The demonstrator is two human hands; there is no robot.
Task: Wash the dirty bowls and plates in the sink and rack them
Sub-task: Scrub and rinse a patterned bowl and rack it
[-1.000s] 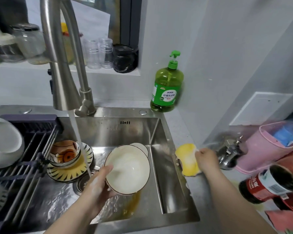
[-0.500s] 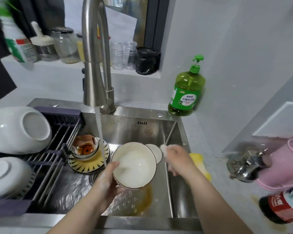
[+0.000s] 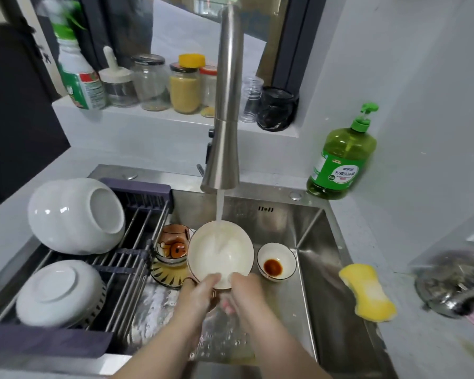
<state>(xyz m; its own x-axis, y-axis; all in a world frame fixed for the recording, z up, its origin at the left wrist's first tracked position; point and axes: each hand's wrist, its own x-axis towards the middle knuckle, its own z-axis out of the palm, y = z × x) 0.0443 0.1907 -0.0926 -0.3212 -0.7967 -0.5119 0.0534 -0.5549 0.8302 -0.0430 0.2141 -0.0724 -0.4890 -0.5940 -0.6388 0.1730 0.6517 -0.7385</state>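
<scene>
A dish rack (image 3: 132,265) is laid across the left part of the sink (image 3: 322,285), and two white bowls are carried on it base up: a large white bowl (image 3: 75,214), tilted, at the far end, and a second white bowl (image 3: 58,292) nearer the front. Just right of the rack, down in the basin, a patterned bowl (image 3: 174,244) is stacked on a striped plate (image 3: 166,276). Beside these, at the middle of the basin, a cream bowl (image 3: 220,253) is held tilted under the tap (image 3: 226,119), its opening turned up toward the camera, and it is struck on the inside by the stream of water (image 3: 219,206). The bowl's near rim is gripped from the left by the left hand (image 3: 200,294), with the thumb laid over the edge, and from the right by the right hand (image 3: 244,292), whose fingers are curled beneath the bowl; nothing else is held by either hand. Just right of the cream bowl, a small white bowl (image 3: 276,261) with a dark brown stain in its bottom is set upright on the basin floor. Farther right, a yellow sponge (image 3: 367,296) is left lying on the counter (image 3: 411,348) at the sink's right edge, apart from both hands. A green bottle (image 3: 340,162) with a pump top is stood at the sink's far right corner, against the wall.
</scene>
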